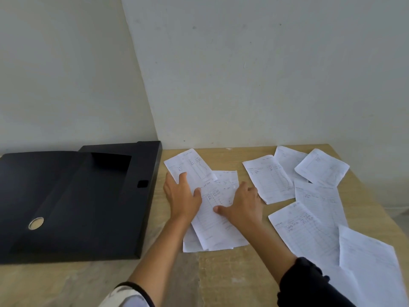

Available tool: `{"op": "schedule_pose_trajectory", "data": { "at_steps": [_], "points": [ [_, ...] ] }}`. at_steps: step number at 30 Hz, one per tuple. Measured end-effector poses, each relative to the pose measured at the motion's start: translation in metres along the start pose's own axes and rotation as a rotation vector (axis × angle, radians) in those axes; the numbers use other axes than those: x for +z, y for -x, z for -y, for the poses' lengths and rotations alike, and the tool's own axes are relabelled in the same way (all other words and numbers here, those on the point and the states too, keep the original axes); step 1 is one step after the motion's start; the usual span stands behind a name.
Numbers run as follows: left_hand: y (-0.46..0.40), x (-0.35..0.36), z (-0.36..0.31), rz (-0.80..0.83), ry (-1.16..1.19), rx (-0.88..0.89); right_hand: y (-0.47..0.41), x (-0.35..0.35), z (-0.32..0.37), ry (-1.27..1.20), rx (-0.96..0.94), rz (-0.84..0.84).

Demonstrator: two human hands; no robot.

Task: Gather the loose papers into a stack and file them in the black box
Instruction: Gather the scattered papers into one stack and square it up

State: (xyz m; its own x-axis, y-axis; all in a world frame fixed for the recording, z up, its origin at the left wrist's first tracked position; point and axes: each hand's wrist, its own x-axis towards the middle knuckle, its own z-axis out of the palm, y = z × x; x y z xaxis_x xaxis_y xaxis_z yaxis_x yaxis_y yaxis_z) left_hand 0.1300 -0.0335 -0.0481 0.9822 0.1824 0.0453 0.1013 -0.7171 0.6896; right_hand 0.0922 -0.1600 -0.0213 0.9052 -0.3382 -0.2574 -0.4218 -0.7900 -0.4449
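your left hand (181, 196) and right hand (242, 206) lie flat and open on the middle papers (218, 231), likely squaring them beside the black box (73, 202).

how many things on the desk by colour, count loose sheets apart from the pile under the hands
black: 1, the black box
white: 6 loose sheets, right of the hands
white: 1 overlapping pile, sheet count unclear
total: 8

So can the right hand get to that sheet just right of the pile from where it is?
Probably yes. The right hand lies flat on the pile, and that sheet lies uncovered on the table right beside its fingers, with nothing between.
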Motion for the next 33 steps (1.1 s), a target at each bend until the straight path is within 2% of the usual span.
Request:
{"op": "schedule_pose_trajectory", "data": {
  "at_steps": [5,10,14,19,24,26,30,33],
  "points": [
    [-0.005,-0.007,-0.001,0.074,-0.105,-0.001,0.001,0.000,0.005,-0.036,0.081,0.049],
    [-0.004,-0.015,0.009,0.146,-0.293,0.145,0.012,0.004,0.018,-0.035,0.002,0.050],
    [-0.001,-0.018,0.015,0.176,-0.376,0.182,0.019,0.003,0.021,-0.123,-0.016,0.018],
    [0.001,-0.021,0.018,0.221,-0.405,0.174,0.018,-0.007,0.004,-0.213,0.055,-0.024],
    [-0.001,-0.024,0.025,0.197,-0.408,0.203,0.017,-0.017,-0.008,-0.276,0.096,0.037],
    [0.000,-0.025,0.025,0.193,-0.394,0.215,0.024,-0.011,-0.002,-0.227,0.042,0.070],
    [0.000,-0.027,0.027,0.186,-0.338,0.225,0.040,0.006,0.017,0.064,-0.087,-0.012],
    [0.003,-0.028,0.031,0.195,-0.341,0.253,0.040,0.009,0.021,-0.048,-0.011,-0.011]
  ]
}}
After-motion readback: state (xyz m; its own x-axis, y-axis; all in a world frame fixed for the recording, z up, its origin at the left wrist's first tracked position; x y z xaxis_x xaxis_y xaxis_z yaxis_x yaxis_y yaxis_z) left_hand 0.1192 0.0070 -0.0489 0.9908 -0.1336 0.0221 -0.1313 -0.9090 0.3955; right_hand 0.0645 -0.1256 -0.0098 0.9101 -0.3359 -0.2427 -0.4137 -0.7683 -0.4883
